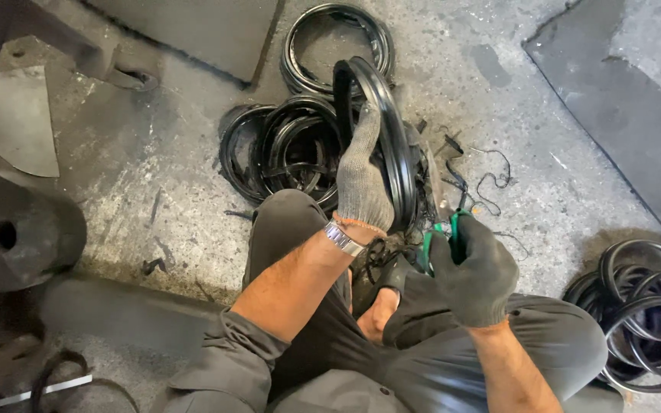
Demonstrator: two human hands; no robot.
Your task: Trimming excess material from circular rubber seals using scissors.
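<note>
left hand [361, 180]: grey knit glove, grip clamped on the black rubber ring [392, 130], fingers wrapped over its rim, ring stood upright on edge.
right hand [474, 269]: dark glove, grip clamped on a green-handled cutter [445, 233]; blade end hidden behind the ring's lower edge, can't tell what it touches.
ring position: on the concrete floor [193, 191], just in front of the person's knees, leaning against the heap behind it.
doing it well (my read): hold the ring steady and upright, bring the tool to the low rim near the hand, keep the left fingers above the cutting line, work in short bites along the edge.
heap ahead [292, 145]: several black rings lying flat and overlapping, touching the held one; one more ring [338, 42] lies farther up the floor.
heap at right edge [644, 306]: stack of similar rings, well apart from the hands.
scraps [491, 180]: thin black trimmings on the floor right of the ring.
containers: none in view; rings sit loose on the floor.
</note>
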